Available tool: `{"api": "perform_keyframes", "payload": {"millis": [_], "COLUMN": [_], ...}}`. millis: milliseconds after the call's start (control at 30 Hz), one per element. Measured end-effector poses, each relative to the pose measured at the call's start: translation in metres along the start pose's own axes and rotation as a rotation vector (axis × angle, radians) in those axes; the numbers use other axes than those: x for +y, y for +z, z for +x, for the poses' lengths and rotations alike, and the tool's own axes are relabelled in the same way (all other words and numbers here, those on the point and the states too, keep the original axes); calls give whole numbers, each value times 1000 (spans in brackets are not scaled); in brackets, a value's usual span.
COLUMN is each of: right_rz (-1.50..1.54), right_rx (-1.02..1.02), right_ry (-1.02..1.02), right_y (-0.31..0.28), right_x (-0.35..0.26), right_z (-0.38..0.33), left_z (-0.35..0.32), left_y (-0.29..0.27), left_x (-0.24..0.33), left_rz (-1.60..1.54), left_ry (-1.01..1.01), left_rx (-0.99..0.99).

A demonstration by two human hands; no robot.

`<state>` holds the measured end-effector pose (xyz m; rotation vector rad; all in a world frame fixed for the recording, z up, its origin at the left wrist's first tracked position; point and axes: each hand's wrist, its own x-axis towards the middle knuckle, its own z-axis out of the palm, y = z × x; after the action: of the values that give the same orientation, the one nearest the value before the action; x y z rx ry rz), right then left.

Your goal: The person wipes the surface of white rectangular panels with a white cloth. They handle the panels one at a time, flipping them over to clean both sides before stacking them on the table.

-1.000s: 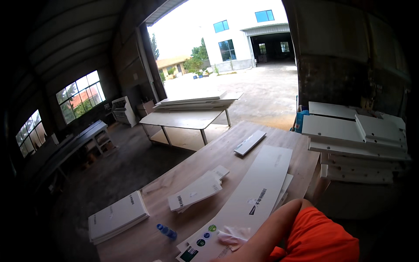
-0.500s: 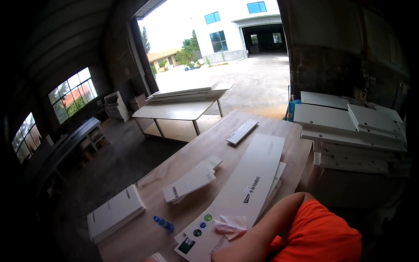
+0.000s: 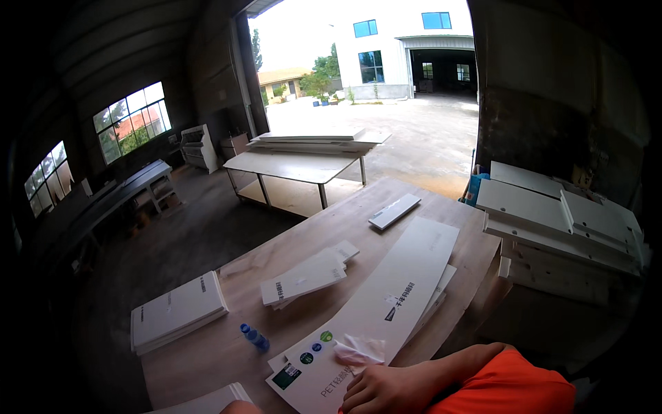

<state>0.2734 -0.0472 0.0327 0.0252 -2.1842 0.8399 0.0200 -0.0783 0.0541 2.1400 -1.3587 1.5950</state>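
Note:
A long white panel [image 3: 411,293] with printed lettering and round green and blue stickers lies across the wooden-topped table. My right hand [image 3: 371,390] rests over its near end, fingers bent and drawn together; what they hold, if anything, is hidden. A crumpled whitish-pink cloth [image 3: 360,350] lies on the panel right against this hand. At the bottom edge only a bit of my left hand [image 3: 241,407] shows, beside a white board [image 3: 203,401] cut off by the frame; its fingers are hidden. A blue bottle [image 3: 255,338] stands between the panels.
White boards are stacked [image 3: 178,310] at the table's left, shorter ones [image 3: 303,276] in the middle, and a narrow strip [image 3: 395,211] lies at the far end. More panels [image 3: 538,200] are piled on the right. Beyond stands another table [image 3: 289,165] with boards, near the open doorway.
The view has shifted, with the scene sliding right at the top. My right hand has come further into view beside the cloth, and part of my left hand now shows at the bottom.

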Motion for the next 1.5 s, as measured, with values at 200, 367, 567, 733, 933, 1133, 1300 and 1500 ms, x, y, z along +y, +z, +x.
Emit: {"api": "perform_keyframes", "payload": {"millis": [200, 367, 567, 733, 933, 1133, 1300, 1500], "right_rz": [556, 857, 739, 373, -21, -871, -904, -533], "right_rx": [-305, -535, -153, 331, 510, -59, -191, -378], "right_ry": [305, 400, 1092, 1490, 1345, 858, 759, 580], "right_y": [0, -11, 13, 65, 145, 131, 124, 193], "right_x": [7, 48, 175, 276, 299, 314, 379, 369], "right_z": [-13, -23, -78, -210, -290, -286, -281, -223], "left_z": [-16, -35, -58, -128, -210, -323, -353, -367], "left_y": [-11, 2, 27, 54, 132, 265, 262, 258], "left_x": [-8, -26, -34, -8, 114, 259, 252, 253], "left_rz": [-361, -587, -713, -657, 114, 1211, 445, 446], "left_ry": [-435, -659, -629, -623, -1888, -2372, -2359, -2318], "left_rx": [-237, -224, -121, 205, 1120, 1345, 1890, 1952]}}
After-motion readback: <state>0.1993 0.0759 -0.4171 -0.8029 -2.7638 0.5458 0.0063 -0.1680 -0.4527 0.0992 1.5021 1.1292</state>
